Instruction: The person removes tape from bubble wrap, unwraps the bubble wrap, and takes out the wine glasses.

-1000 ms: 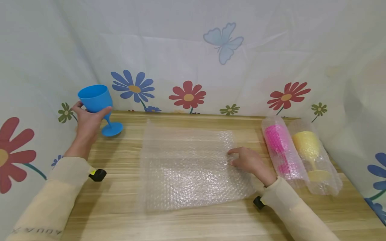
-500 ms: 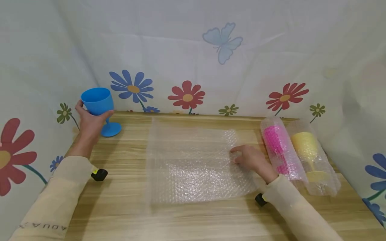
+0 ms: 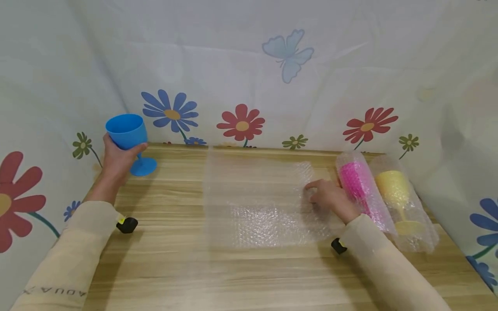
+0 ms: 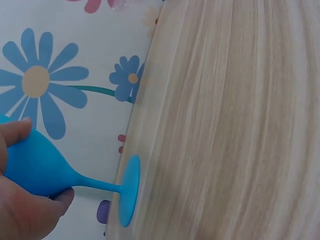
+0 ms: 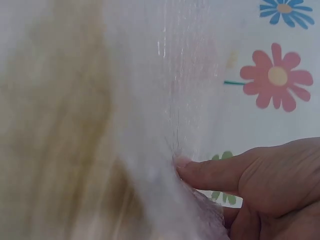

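Observation:
At the back left, my left hand (image 3: 118, 162) grips a blue goblet (image 3: 127, 131) round its bowl, cup mouth up. In the left wrist view the thumb and fingers wrap the goblet (image 4: 37, 162), and its stem and round foot stick out free. A clear sheet of bubble wrap (image 3: 253, 203) lies across the middle of the table. My right hand (image 3: 330, 198) pinches the right edge of that sheet. From the right wrist camera, thumb and fingers of the hand (image 5: 265, 185) hold the bubble wrap (image 5: 170, 150), which appears blurred close up.
On the right lie a pink goblet (image 3: 355, 181) and a yellow goblet (image 3: 394, 185), each rolled in bubble wrap, side by side. The wooden table (image 3: 163, 268) meets a flowered cloth wall (image 3: 218, 65) at the back and sides.
My right hand has shifted slightly right and back, drawing the bubble wrap sheet with it. The left hand and blue goblet have moved slightly right and down in view, then nearly stopped.

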`<state>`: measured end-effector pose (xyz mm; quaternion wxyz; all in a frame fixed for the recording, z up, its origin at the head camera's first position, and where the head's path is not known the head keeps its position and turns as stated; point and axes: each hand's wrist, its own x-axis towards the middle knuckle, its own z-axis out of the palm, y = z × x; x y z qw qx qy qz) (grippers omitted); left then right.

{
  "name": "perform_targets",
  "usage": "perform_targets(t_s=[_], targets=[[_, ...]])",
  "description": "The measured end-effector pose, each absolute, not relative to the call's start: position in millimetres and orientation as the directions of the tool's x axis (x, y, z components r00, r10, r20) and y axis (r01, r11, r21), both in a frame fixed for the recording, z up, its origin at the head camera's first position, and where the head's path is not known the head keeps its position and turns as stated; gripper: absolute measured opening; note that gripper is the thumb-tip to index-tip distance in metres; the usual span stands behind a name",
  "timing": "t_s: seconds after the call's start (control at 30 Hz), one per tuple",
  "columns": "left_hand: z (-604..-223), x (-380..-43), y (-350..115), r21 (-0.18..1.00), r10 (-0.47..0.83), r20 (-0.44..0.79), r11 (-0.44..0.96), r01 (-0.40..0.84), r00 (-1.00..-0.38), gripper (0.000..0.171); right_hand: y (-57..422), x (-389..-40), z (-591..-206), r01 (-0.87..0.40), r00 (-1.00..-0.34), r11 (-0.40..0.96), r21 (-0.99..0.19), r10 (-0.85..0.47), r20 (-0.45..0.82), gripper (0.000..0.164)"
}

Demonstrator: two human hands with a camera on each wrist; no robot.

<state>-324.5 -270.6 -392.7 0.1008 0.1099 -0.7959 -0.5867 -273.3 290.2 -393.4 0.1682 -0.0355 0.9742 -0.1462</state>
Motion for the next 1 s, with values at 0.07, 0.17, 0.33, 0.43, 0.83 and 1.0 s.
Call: perform_targets(t_s=[0.07,0.17,0.33,0.43,0.83,1.0], targets=[[-393,-324,-271,0.955,-0.289,0.031,0.292,-0.057,-0.957,0.106,292,-277,-393,0.002,-0.945,0.958,-0.287,-0.093,-0.314,0.042],[-393,-323,-273,0.951,-0.286,0.03,0.304,-0.061,-0.958,0.106,295,-284,-393,0.011,-0.953,0.961,-0.278,-0.074,-0.292,0.041],[-395,-323,-275,0.944,-0.288,0.018,0.32,-0.079,-0.957,0.107,301,-294,-395,-0.019,-0.968,0.959,-0.282,-0.088,-0.234,0.042],[-395,-323,-276,0.944,-0.287,0.014,0.319,-0.082,-0.958,0.108,304,-299,-397,-0.011,-0.974,0.956,-0.292,-0.077,-0.214,0.044],[-395,-323,-275,0.941,-0.282,0.017,0.329,-0.08,-0.959,0.109,307,-305,-396,0.044,-0.978,0.96,-0.276,-0.015,-0.207,0.052],[-395,-324,-275,0.937,-0.284,0.014,0.338,-0.086,-0.959,0.11,307,-305,-397,0.021,-0.986,0.971,-0.238,-0.02,-0.167,0.05]])
